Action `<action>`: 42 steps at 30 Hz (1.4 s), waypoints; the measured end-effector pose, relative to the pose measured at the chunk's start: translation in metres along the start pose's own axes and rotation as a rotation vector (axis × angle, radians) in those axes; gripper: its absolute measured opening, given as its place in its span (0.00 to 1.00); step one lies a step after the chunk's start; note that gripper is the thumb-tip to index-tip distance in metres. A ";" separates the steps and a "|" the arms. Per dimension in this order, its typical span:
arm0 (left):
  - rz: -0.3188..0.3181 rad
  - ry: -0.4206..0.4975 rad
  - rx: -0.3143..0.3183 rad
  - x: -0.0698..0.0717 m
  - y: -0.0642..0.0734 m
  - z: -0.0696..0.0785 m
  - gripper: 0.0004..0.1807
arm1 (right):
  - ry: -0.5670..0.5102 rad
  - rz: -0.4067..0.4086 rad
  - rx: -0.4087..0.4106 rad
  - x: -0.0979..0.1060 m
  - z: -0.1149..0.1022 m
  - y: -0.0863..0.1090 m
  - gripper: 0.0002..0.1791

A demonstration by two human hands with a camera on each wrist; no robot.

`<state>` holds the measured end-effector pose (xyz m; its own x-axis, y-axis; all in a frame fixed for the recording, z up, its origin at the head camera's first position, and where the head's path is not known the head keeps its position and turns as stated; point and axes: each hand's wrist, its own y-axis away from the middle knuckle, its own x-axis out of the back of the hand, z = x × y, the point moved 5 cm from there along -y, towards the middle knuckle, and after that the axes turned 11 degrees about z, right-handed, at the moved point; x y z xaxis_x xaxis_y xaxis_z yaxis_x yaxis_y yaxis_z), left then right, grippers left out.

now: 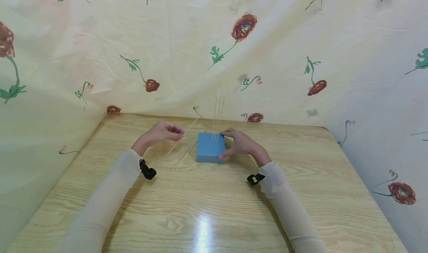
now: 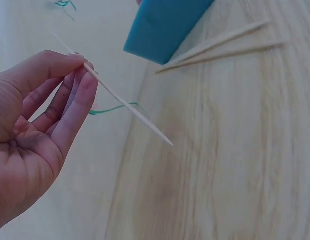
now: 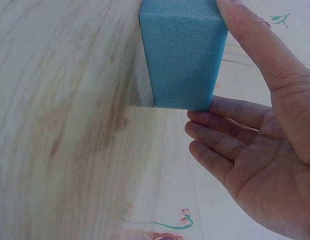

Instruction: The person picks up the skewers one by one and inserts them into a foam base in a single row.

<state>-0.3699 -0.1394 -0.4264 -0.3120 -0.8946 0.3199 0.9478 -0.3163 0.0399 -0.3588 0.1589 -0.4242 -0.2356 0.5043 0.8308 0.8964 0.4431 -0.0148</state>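
My left hand (image 1: pixel 163 131) pinches a thin wooden skewer (image 2: pixel 129 105) between thumb and fingertips, holding it slanted above the table. The skewer's pointed end shows in the left wrist view. To its right, a blue foam block (image 1: pixel 208 151) sits flat on the table with three upright skewers (image 1: pixel 219 112) standing from its top. My right hand (image 1: pixel 243 143) grips the block's right side, thumb at the near corner and fingers at the far one. In the right wrist view, the fingers (image 3: pixel 230 107) touch the block's far edge.
Loose skewers (image 2: pixel 220 57) lie on the wooden table (image 1: pixel 207 197) just left of the block, close together at a slant. A floral cloth (image 1: pixel 187 41) hangs behind the table and along both sides. Each wrist wears a small black camera (image 1: pixel 148 170).
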 end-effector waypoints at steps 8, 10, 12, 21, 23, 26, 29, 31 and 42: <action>0.026 0.060 -0.042 -0.006 -0.008 0.008 0.18 | 0.006 0.000 -0.006 0.000 0.000 0.000 0.59; 0.035 0.073 -0.052 -0.007 -0.009 0.011 0.17 | 0.005 0.000 -0.008 0.000 0.000 0.000 0.59; 0.045 0.088 -0.058 -0.008 -0.010 0.013 0.16 | 0.002 0.001 -0.010 -0.001 0.000 0.000 0.59; 0.062 0.111 -0.098 -0.015 -0.014 0.023 0.16 | -0.003 0.000 -0.009 -0.001 0.002 -0.001 0.59; 0.066 0.126 -0.104 -0.016 -0.015 0.026 0.15 | -0.002 -0.001 -0.007 -0.001 0.001 -0.001 0.59; 0.066 0.164 -0.115 -0.020 -0.017 0.031 0.15 | -0.004 -0.002 -0.008 0.000 0.001 -0.001 0.58; 0.063 0.193 -0.137 -0.024 -0.018 0.036 0.16 | -0.004 -0.004 -0.009 0.000 0.000 -0.001 0.59; 0.060 0.213 -0.152 -0.028 -0.019 0.040 0.16 | -0.003 -0.005 -0.007 0.000 0.000 -0.001 0.59; 0.081 0.314 -0.173 -0.045 -0.029 0.047 0.15 | -0.013 0.003 0.001 0.001 -0.001 -0.001 0.58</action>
<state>-0.3803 -0.0750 -0.3973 -0.2671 -0.9636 0.0086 0.9534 -0.2655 -0.1433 -0.3598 0.1579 -0.4229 -0.2373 0.5153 0.8235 0.8969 0.4418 -0.0180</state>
